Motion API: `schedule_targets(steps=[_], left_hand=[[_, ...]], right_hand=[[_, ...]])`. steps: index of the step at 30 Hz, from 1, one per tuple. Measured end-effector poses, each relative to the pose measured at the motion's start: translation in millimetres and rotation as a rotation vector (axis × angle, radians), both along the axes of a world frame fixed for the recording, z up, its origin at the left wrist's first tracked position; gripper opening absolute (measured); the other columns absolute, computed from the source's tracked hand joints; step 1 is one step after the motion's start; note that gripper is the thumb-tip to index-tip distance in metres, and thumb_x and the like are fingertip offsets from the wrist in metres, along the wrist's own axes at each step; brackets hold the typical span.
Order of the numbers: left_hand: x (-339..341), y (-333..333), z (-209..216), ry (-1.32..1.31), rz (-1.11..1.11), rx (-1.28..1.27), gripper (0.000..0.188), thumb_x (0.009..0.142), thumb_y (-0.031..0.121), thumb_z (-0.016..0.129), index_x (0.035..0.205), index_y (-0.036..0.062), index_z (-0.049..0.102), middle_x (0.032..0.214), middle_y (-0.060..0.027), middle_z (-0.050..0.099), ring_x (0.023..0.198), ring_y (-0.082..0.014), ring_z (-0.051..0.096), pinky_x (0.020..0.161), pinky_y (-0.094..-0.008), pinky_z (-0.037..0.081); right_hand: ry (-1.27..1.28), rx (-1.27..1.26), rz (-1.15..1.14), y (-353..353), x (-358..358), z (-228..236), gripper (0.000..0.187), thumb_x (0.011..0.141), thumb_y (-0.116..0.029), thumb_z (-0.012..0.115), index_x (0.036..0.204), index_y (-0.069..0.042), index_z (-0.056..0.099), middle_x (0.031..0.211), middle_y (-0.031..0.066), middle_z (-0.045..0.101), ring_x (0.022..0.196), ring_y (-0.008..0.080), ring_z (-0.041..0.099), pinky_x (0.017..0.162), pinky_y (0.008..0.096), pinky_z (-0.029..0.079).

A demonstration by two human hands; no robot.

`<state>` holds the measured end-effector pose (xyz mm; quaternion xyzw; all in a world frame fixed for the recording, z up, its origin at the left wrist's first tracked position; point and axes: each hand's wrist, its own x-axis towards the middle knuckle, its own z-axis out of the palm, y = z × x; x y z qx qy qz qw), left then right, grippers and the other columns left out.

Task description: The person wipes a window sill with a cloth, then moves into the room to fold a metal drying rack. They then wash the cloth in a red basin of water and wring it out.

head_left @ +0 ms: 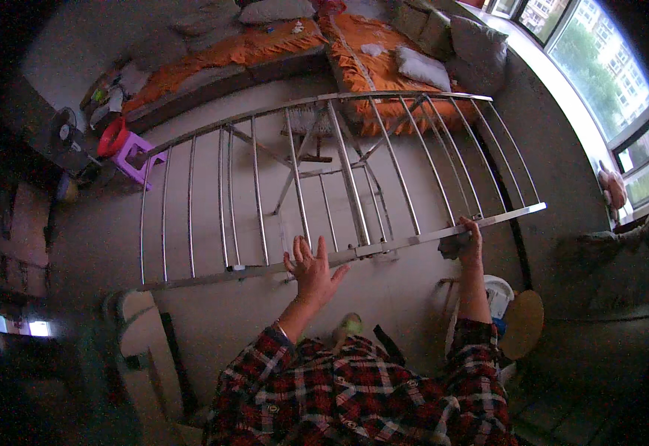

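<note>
A metal clothes drying rack (353,195) stands unfolded across the middle of the view, its bars running between a far rail and a near rail. My left hand (312,271) is at the near rail, left of centre, with its fingers spread and nothing in them. Farther right, my right hand (472,245) has its fingers closed at the near rail. Beside that hand hangs a small dark grey thing (452,246), perhaps a cloth; I cannot tell whether the fingers hold it too. Crossed legs of the rack show beneath the bars.
A sofa with an orange cover (280,46) lines the far side, with a pale pillow (423,68). A purple stool (135,157) carries a red basin (113,137) near a fan (66,132). A round wooden seat (524,324) is at lower right, a pale chair (140,327) at lower left.
</note>
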<state>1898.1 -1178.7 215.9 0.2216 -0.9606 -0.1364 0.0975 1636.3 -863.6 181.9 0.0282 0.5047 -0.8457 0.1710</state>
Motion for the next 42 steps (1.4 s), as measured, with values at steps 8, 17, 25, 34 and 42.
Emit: schedule_targets(steps=[8, 17, 25, 34, 42], left_hand=[[-12.0, -54.8, 18.5, -0.117, -0.081, 0.137, 0.081, 0.079, 0.055, 0.061, 0.136, 0.0032, 0.038, 0.138, -0.0347, 0.028, 0.137, -0.0411, 0.011, 0.100, -0.0654, 0.012], [-58.4, -124.9, 5.2, -0.101, -0.173, 0.156, 0.086, 0.073, 0.056, 0.066, 0.135, 0.0026, 0.040, 0.137, -0.0331, 0.033, 0.137, -0.0406, 0.013, 0.101, -0.0656, 0.011], [-85.9, -118.7, -31.7, -0.046, -0.156, 0.247, 0.088, 0.068, 0.052, 0.071, 0.133, 0.0007, 0.043, 0.137, -0.0337, 0.033, 0.137, -0.0437, 0.014, 0.104, -0.0644, 0.011], [-106.8, -124.2, -72.2, 0.149, -0.301, 0.303, 0.099, 0.069, 0.053, 0.071, 0.144, 0.0058, 0.025, 0.144, -0.0348, 0.016, 0.136, -0.0463, 0.015, 0.104, -0.0622, 0.016], [49.4, -214.0, -102.4, 0.283, -0.573, 0.559, 0.071, 0.077, 0.035, 0.071, 0.134, 0.0031, 0.042, 0.133, -0.0253, 0.037, 0.122, -0.0376, 0.040, 0.101, -0.0413, 0.037]], right_hand=[[-0.133, 0.113, -0.101, -14.4, 1.2, -4.5, 0.037, 0.078, -0.034, 0.063, 0.103, -0.007, 0.060, 0.093, 0.0091, 0.060, 0.091, 0.0257, 0.062, 0.081, 0.0403, 0.052], [0.089, 0.286, -0.146, -32.0, -7.5, -30.8, 0.033, 0.082, -0.034, 0.063, 0.102, -0.008, 0.062, 0.095, 0.0166, 0.065, 0.089, 0.0272, 0.063, 0.077, 0.0408, 0.053], [-0.057, 0.372, -0.230, -66.8, -12.9, -25.5, 0.043, 0.086, -0.049, 0.050, 0.097, -0.008, 0.058, 0.078, 0.0071, 0.059, 0.066, 0.0235, 0.056, 0.059, 0.0380, 0.047], [0.156, 0.445, 0.027, -85.0, 30.4, -24.4, 0.049, 0.087, -0.053, 0.048, 0.098, -0.006, 0.058, 0.080, 0.0091, 0.060, 0.065, 0.0246, 0.056, 0.058, 0.0381, 0.045], [-0.293, 0.288, 0.520, -248.1, 264.8, -0.9, 0.051, 0.090, -0.052, 0.045, 0.105, -0.005, 0.057, 0.089, 0.0135, 0.065, 0.071, 0.0271, 0.060, 0.062, 0.0400, 0.046]])
